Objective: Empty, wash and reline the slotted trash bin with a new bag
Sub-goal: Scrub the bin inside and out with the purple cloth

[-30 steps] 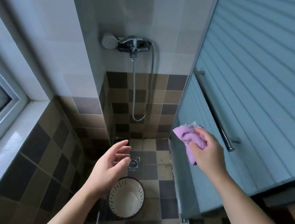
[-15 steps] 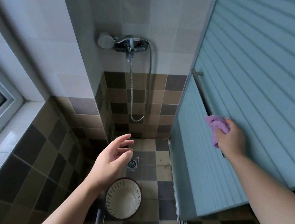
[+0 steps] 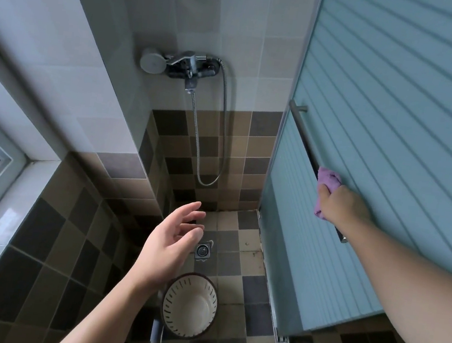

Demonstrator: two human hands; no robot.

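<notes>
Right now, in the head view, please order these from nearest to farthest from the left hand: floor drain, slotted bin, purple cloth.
From the left hand:
1. Floor drain, just right of the fingers.
2. Slotted bin, below the hand on the floor.
3. Purple cloth, far right at the door bar.

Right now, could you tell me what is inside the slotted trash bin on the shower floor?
The slotted trash bin looks empty: bare cream walls and bottom, no bag. The left hand covers only a sliver of its rim.

One bin, one cloth, two hands.
</notes>
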